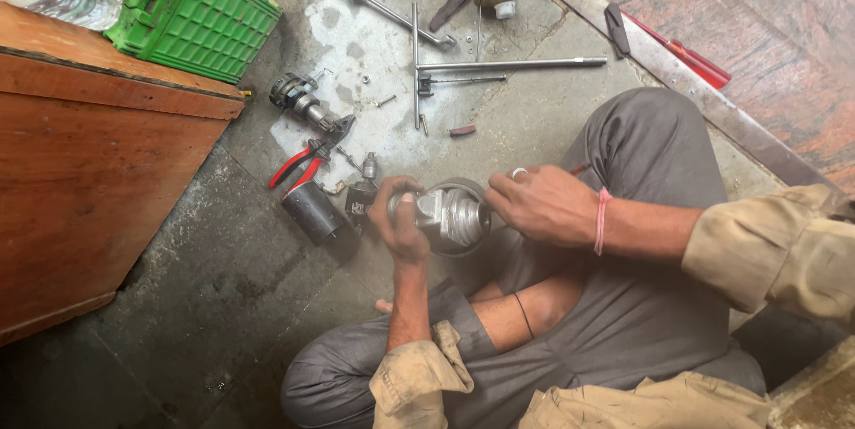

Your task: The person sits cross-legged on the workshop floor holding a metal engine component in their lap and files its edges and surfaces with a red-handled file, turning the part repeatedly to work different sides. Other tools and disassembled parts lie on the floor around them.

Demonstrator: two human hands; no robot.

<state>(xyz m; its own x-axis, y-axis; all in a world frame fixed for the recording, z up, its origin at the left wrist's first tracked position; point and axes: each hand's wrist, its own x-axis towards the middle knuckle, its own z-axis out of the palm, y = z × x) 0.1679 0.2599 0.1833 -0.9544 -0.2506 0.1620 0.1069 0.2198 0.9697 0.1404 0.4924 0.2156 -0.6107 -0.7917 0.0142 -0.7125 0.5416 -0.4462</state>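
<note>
Concrete floor (223,260); green crate (200,15), contents unclear

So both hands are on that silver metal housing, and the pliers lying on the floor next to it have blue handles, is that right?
Not quite. The head view shows the left hand and the right hand on the silver metal housing, and pliers lying on the floor nearby, but their handles are red, not blue.

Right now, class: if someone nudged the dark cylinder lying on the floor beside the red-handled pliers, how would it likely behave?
The dark cylinder lies on its side, so it would probably roll. It looks like solid metal, likely heavy for its size and stiff. The red-handled pliers close by might stop it.
</note>
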